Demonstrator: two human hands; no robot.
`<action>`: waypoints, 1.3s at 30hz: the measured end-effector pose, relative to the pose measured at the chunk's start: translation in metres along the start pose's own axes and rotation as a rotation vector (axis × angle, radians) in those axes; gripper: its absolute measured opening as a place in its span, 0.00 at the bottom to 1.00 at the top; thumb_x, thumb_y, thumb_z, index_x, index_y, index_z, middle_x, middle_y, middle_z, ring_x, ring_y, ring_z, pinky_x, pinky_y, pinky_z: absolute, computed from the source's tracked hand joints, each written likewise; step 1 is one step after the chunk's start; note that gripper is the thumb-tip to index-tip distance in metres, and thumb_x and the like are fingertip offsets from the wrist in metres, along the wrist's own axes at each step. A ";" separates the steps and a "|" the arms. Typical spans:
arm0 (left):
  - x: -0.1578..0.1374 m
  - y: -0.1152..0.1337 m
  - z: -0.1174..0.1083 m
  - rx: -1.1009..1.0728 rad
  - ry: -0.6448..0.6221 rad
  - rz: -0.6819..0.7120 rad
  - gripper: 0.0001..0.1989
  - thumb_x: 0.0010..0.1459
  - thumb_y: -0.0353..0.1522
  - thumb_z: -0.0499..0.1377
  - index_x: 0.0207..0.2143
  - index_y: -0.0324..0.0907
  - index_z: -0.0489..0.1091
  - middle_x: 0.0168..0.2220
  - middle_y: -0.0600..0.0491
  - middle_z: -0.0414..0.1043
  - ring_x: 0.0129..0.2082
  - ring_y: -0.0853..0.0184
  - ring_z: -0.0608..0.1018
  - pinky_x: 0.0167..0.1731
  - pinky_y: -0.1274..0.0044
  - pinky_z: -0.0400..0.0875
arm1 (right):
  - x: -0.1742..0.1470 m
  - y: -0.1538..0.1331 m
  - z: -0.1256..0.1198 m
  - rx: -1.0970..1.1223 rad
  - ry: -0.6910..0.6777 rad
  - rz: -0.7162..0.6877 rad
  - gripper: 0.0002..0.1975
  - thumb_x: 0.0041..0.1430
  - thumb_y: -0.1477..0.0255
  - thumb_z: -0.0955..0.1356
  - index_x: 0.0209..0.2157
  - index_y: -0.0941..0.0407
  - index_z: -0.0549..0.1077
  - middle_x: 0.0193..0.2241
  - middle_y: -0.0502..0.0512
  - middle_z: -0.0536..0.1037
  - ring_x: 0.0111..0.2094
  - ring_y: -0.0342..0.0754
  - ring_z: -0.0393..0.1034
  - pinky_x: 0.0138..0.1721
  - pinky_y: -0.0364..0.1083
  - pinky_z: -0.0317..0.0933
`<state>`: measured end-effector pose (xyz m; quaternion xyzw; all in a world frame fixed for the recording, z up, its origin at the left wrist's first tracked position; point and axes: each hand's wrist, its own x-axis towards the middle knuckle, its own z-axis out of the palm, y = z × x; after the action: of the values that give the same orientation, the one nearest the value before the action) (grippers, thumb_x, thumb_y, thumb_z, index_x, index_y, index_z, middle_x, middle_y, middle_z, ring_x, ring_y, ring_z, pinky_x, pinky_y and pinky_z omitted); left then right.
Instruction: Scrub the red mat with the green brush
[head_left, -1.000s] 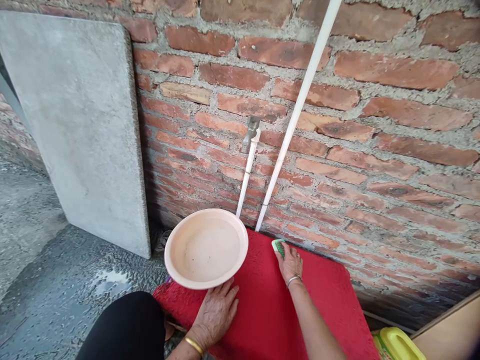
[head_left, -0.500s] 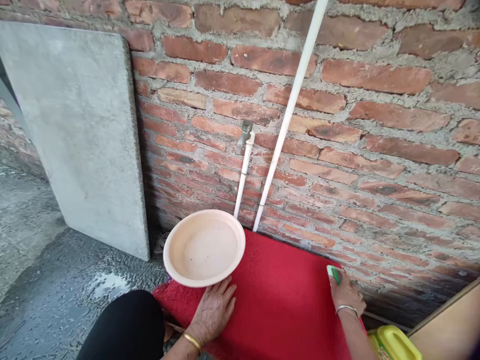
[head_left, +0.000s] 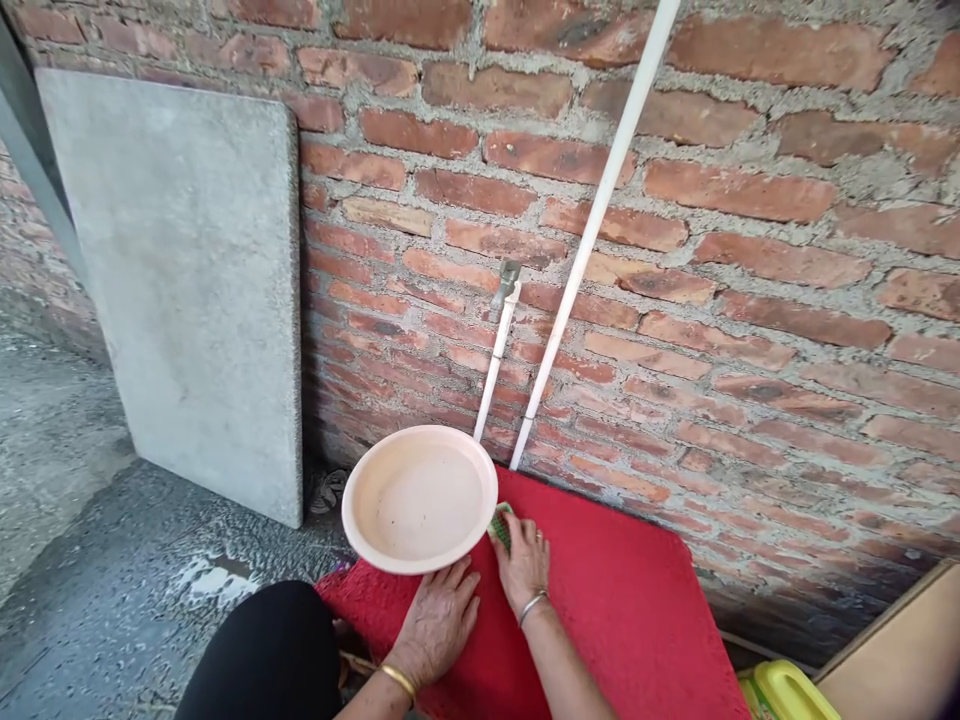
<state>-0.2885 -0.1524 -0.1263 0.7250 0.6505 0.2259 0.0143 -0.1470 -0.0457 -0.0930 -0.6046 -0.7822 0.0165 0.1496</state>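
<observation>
My right hand (head_left: 521, 565) is closed around a green scrubbing sponge (head_left: 500, 530), pressed to the red cloth (head_left: 600, 590) right beside the basin's rim. The pale pink basin (head_left: 420, 500) rests at the left end of the red-covered surface and seems to hold a little clear liquid with dark specks at the bottom. My left hand (head_left: 441, 615) lies flat on the cloth at the basin's near edge, fingers stretched out, some fingertips hidden under the rim. A gold bangle circles the left wrist, a silver one the right.
Behind the red surface rises a brick wall (head_left: 750, 340) with two white pipes (head_left: 574, 285). A grey slab (head_left: 187, 300) leans at the left over wet concrete floor (head_left: 225, 575). A yellow jug (head_left: 791, 690) and a tan board (head_left: 900, 640) stand at the lower right.
My right hand has slid the sponge left across the red cloth, from the far right end to the basin's side. The left hand stays by the basin; the view has shifted slightly.
</observation>
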 end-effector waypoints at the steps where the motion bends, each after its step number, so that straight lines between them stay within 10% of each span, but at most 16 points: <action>1: 0.000 0.000 0.000 0.006 0.007 0.003 0.16 0.64 0.34 0.56 0.52 0.49 0.74 0.57 0.50 0.74 0.58 0.58 0.74 0.59 0.63 0.66 | -0.002 -0.003 0.001 -0.009 -0.016 -0.012 0.19 0.68 0.60 0.63 0.58 0.45 0.70 0.47 0.58 0.76 0.48 0.55 0.71 0.47 0.51 0.60; 28: 0.000 0.003 0.001 0.083 0.027 0.031 0.18 0.62 0.29 0.54 0.52 0.47 0.74 0.56 0.49 0.74 0.57 0.59 0.74 0.58 0.64 0.65 | -0.095 0.301 -0.059 -0.119 0.250 0.724 0.35 0.60 0.46 0.53 0.62 0.47 0.66 0.42 0.71 0.76 0.42 0.68 0.75 0.44 0.65 0.66; 33: 0.001 0.003 0.001 0.013 0.020 0.016 0.16 0.64 0.32 0.55 0.52 0.47 0.74 0.56 0.49 0.74 0.57 0.59 0.74 0.59 0.64 0.65 | -0.089 0.265 -0.050 0.041 0.326 0.693 0.38 0.55 0.40 0.52 0.63 0.39 0.63 0.38 0.65 0.75 0.38 0.72 0.74 0.41 0.68 0.65; 39: 0.000 0.001 0.005 0.016 0.074 0.002 0.16 0.66 0.31 0.53 0.53 0.45 0.73 0.55 0.48 0.75 0.56 0.59 0.75 0.58 0.63 0.67 | -0.065 0.106 -0.018 0.125 0.143 0.186 0.27 0.64 0.51 0.56 0.54 0.49 0.72 0.43 0.63 0.77 0.42 0.60 0.74 0.44 0.56 0.67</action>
<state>-0.2858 -0.1512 -0.1303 0.7168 0.6517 0.2474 -0.0161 -0.0286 -0.0822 -0.1120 -0.6637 -0.7074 0.0361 0.2402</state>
